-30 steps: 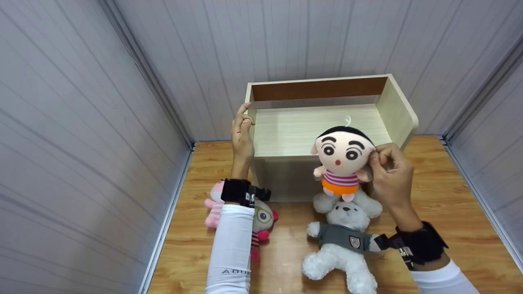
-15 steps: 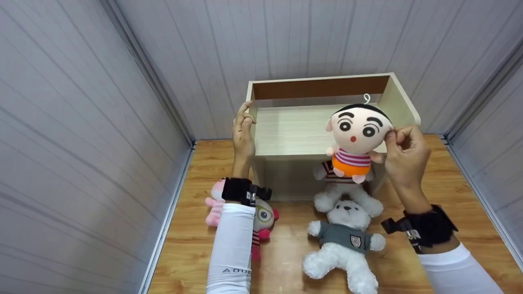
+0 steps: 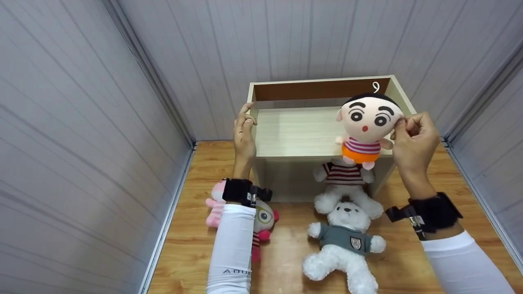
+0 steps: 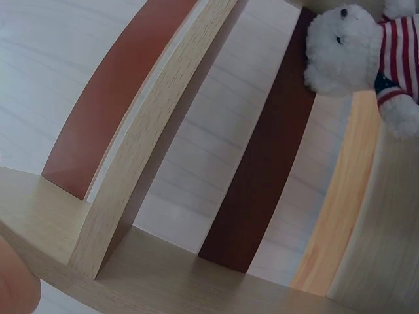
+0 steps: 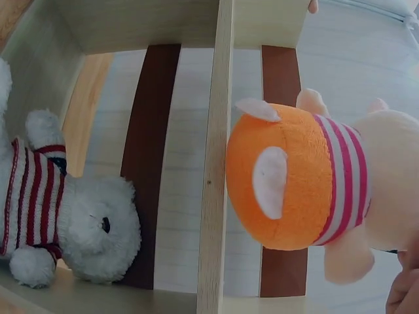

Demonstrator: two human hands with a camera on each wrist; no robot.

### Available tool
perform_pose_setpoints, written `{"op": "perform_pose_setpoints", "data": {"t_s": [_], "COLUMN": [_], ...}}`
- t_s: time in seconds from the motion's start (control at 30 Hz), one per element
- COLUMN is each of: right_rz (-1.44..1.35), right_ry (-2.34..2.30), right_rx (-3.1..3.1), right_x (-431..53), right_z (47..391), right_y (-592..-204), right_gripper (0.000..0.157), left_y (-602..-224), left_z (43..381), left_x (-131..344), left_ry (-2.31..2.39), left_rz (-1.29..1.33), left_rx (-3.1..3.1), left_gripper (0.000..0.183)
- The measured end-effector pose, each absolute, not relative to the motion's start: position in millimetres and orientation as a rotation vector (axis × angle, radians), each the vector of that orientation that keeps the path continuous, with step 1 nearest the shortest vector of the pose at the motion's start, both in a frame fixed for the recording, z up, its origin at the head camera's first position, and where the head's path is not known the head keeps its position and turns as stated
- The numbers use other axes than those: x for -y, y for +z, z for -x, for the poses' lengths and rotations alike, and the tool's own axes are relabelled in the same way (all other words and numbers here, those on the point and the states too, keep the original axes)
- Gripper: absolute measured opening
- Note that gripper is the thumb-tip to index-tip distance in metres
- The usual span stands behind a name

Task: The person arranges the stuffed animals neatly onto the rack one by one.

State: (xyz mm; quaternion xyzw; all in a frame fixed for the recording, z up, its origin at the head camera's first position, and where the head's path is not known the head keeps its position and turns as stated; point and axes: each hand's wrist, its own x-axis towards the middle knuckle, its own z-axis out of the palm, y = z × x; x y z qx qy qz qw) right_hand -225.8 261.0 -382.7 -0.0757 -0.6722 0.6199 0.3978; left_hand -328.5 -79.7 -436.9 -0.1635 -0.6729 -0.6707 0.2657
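Observation:
My right hand pinches the side of the head of a plush boy doll with black hair, a striped top and orange shorts. In the head view the doll overlaps the right part of the top shelf of a pale wooden shelf unit. The right wrist view has its orange bottom close by the shelf's front edge. My left hand rests on the unit's left side panel, fingers at its upper edge. On the lower shelf sits a white plush bear in a red-striped sweater, its head hidden by the doll in the head view.
On the wood floor in front lies a white plush dog in a grey-green shirt. A pink plush toy and a plush with big green-rimmed eyes lie partly under my left forearm. Grey panel walls surround the unit.
My right hand has lifted the boy doll up and to the right, from below the top shelf's front edge to in front of it. The striped bear has come into view. My left hand stays.

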Motion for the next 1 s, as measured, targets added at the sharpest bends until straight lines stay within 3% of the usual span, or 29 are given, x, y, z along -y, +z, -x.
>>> {"op": "perform_pose_setpoints", "data": {"t_s": [0.53, 1.0], "right_rz": [0.142, 0.361], "right_ry": [1.845, 1.481], "right_rx": [1.456, 1.87], "right_x": [-273, -291], "right_z": [245, 269], "right_y": [-363, -353], "right_gripper": [0.031, 0.032], "left_y": [-436, -437], "left_z": [327, 327], "left_x": [80, 82], "left_ry": [-1.823, -1.804], "left_rz": [0.437, 0.424], "left_rx": [1.784, 1.812], "left_gripper": [0.024, 0.025]}}
